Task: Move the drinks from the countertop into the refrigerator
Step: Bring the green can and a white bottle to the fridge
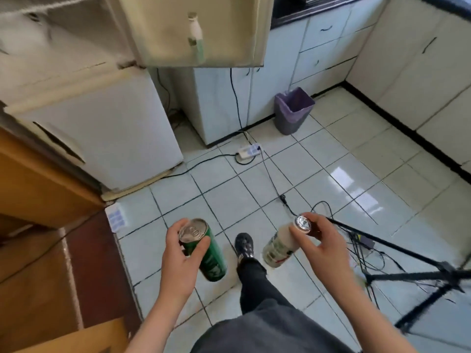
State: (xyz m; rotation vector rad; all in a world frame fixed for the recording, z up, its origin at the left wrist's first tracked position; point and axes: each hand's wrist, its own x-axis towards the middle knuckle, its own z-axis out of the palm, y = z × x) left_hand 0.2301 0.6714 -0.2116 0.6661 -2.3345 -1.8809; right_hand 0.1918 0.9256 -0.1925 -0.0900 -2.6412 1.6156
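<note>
Forearms outstretched; left hand (176, 253), fingers curled round a green can (214, 259); right hand (323, 243), fingers pinching a bottle (276, 248) top.

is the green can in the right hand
No, the left hand grips the green metal can; the right hand holds the pale plastic bottle.

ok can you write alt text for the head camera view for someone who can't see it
Seen from above, a person's left hand grips a green can and the right hand holds a pale bottle by its foil-capped top, over a tiled floor. A white refrigerator stands ahead on the left, its upper door open.
</note>
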